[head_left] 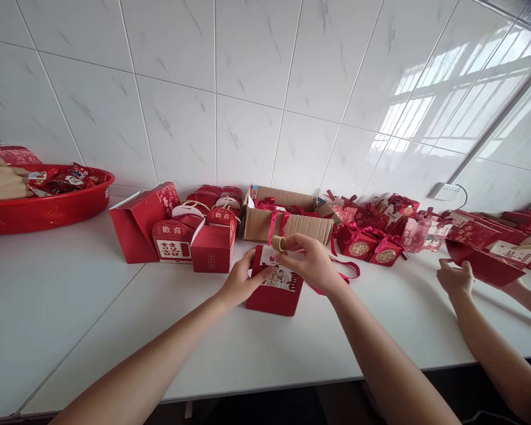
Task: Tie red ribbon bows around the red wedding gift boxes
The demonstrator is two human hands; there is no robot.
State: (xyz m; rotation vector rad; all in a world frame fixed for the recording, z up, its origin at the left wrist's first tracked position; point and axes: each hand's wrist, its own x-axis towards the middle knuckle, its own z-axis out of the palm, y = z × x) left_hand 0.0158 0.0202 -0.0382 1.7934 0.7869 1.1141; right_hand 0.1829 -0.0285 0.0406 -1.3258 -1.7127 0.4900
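Observation:
A red gift box (272,303), printed with a cartoon couple and characters, stands on the white table in front of me. My left hand (243,280) is closed around its left side, with the thumb across the printed front. My right hand (307,260) is at the top right of the box, its fingers bent by a curled gold ribbon (278,242) that stands up from the top edge. The fingertips seem to pinch the ribbon's lower end, partly hidden. A dark red ribbon (349,268) lies on the table just right of the box.
Behind the box stands a cardboard carton (287,227) with red ribbons. Red boxes (212,248) are grouped to the left, ribboned boxes (365,245) to the right. Far left, another person's hand (4,183) reaches into a red basin (71,206); at right, a co-worker's hands hold a red box (482,262).

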